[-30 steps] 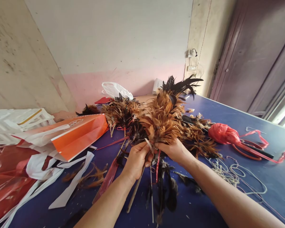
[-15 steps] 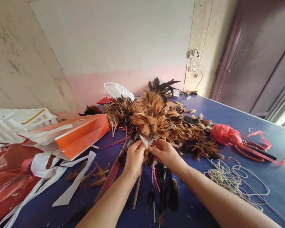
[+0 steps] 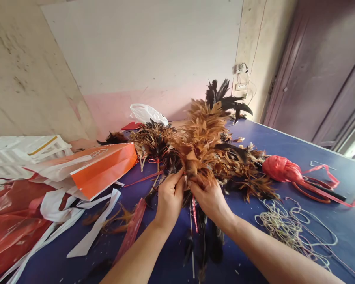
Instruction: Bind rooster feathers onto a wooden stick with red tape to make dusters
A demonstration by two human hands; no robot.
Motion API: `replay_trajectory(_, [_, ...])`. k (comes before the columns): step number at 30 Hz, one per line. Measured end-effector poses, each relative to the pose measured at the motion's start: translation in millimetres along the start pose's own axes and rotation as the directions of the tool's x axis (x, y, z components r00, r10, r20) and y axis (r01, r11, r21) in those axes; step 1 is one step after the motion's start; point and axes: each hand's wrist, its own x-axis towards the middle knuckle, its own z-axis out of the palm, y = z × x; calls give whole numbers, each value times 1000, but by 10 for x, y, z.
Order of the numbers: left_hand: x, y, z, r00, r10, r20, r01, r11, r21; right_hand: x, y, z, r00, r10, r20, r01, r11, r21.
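A feather duster point(image 3: 205, 128), thick with brown feathers and tipped with long black ones, leans up and to the right in front of me. My left hand point(image 3: 170, 195) is closed around its lower end. My right hand point(image 3: 208, 197) is closed too, its thumb and fingers pinched at the lowest brown feathers, touching or almost touching the left. What lies between the fingertips is hidden. Below the hands a pink plastic strip point(image 3: 194, 215) hangs beside loose black feathers point(image 3: 215, 242) on the blue table point(image 3: 239, 260).
Bunches of brown and black feathers point(image 3: 154, 138) lie behind and to the right point(image 3: 242, 169). On the right are a red plastic string ball point(image 3: 279, 167) and tangled cord point(image 3: 284, 225). An orange paper bag point(image 3: 106, 169), white strips point(image 3: 96, 225) and red plastic point(image 3: 12, 225) crowd the left.
The duster has tipped upward, its black tip swinging up and to the right. The thin stick seen below my left hand no longer shows there. White fluff at my fingertips is now covered.
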Motion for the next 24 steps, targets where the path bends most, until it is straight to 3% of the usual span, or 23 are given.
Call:
replay_trajectory(4, [75,-85,-62,999,5,-37,0,992,130,-66,-41,8,991,75,114,-62,992,-109])
replay_trajectory(6, [93,-112,-84,998,55,-32,-47,975,216,-94,-88,-3,988,54,148,-37,993,-111])
replay_trajectory(11, [-16,-134,-35,940,264,215,-333,845,419,-78,-217,-89,986,-26,163,34,998,-45])
replay_trajectory(16, [-149,-92,59,861,345,374,-484,783,390,-10,-194,-161,989,46,141,-63,991,120])
replay_trajectory(19, [-141,-46,59,881,334,336,-445,826,345,-29,-227,-193,986,-2,165,-22,990,139])
replay_trajectory(21, [-98,-30,35,922,278,270,-360,874,328,-70,-295,-227,957,-73,279,38,991,129])
replay_trajectory(23, [-31,-42,-4,975,152,162,-192,942,276,-115,-363,-272,869,-114,482,38,985,165])
replay_trajectory(24, [9,-61,-27,994,55,95,-75,973,220,-129,-381,-293,790,-113,603,-5,982,190])
